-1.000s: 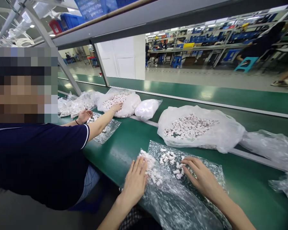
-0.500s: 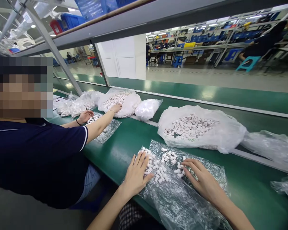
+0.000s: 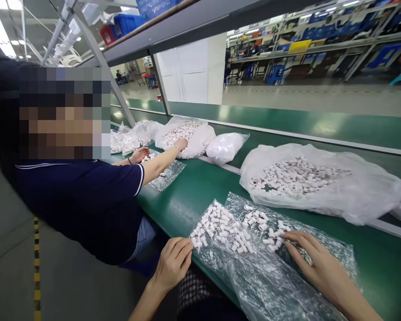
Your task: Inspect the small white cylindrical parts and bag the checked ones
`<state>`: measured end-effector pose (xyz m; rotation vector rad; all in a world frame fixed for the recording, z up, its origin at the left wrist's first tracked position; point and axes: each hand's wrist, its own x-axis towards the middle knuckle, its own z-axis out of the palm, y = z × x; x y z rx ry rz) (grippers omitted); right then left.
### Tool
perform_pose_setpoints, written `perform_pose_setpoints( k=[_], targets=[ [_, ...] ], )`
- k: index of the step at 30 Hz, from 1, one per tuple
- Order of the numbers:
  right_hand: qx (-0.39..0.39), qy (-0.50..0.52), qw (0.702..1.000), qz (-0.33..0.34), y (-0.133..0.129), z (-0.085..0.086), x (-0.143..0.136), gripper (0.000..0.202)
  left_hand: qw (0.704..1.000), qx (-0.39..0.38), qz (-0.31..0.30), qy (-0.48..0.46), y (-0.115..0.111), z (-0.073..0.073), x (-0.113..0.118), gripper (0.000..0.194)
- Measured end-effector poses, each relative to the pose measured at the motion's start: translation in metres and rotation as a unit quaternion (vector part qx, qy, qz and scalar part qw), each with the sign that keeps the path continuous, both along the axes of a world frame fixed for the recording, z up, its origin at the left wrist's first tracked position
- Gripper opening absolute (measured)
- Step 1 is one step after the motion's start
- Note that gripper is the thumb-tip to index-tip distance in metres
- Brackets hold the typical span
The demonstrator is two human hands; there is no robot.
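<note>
Small white cylindrical parts (image 3: 220, 223) lie in a pile on a clear plastic bag (image 3: 263, 281) near the table's front edge. My left hand (image 3: 175, 261) is at the left edge of this pile, its fingers curled together with the thumb; what they pinch, if anything, is too small to name. Over a second clear bag (image 3: 341, 254), my right hand (image 3: 316, 254) is spread, its fingertips beside a smaller group of white parts (image 3: 274, 236). Behind both bags rests a large open white bag (image 3: 361, 183) full of similar parts.
To the left, a person in a dark shirt (image 3: 80, 191) reaches into another open bag of parts (image 3: 200, 133). A closed white bag (image 3: 227, 147) stands between the two big bags. A metal shelf frame (image 3: 200, 31) runs overhead.
My left hand has moved off the top of the pile to its left edge, and its fingers have closed. The view has turned left. My right hand remains by the smaller group.
</note>
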<state>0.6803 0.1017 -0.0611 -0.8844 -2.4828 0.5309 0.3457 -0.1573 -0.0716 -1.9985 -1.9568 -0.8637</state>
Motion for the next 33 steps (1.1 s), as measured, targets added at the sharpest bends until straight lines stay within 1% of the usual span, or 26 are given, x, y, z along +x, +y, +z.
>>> perform_pose_setpoints(
  k=[2,4,6,10,14,17,20,23,27,33],
  targets=[
    [-0.006,0.000,1.000,0.001,-0.002,0.000,-0.002,0.036,0.999,-0.019,-0.005,0.026,0.000,-0.003,0.002,0.040],
    [-0.014,-0.001,1.000,0.000,-0.003,0.002,-0.003,0.035,0.999,-0.041,-0.007,0.035,0.002,-0.005,0.002,0.043],
    [-0.017,-0.001,1.000,-0.003,-0.003,0.004,-0.003,0.034,0.998,-0.049,-0.003,0.033,0.004,-0.007,0.002,0.041],
    [-0.006,0.003,1.000,-0.005,-0.003,0.007,-0.003,0.033,0.999,-0.040,0.006,0.028,0.008,-0.008,0.005,0.037],
    [0.003,0.009,1.000,-0.005,-0.003,0.009,-0.002,0.032,0.998,-0.035,-0.006,0.044,0.013,-0.005,0.008,0.043],
    [0.011,0.008,1.000,-0.003,-0.003,0.008,-0.002,0.031,0.997,-0.038,-0.025,0.055,0.017,-0.002,0.012,0.047],
    [0.016,0.001,1.000,-0.002,-0.001,0.006,-0.001,0.031,0.997,-0.041,-0.037,0.054,0.020,-0.001,0.016,0.045],
    [0.016,-0.004,1.000,-0.005,-0.001,0.005,-0.001,0.031,0.998,-0.039,-0.033,0.046,0.021,-0.002,0.018,0.042],
    [0.015,0.005,1.000,-0.001,0.000,0.004,0.001,0.033,0.998,-0.048,-0.016,0.042,0.021,-0.003,0.015,0.045],
    [-0.001,0.003,1.000,-0.010,0.002,-0.001,0.004,0.034,0.997,-0.062,-0.013,0.033,0.023,-0.004,0.012,0.044]
  ],
)
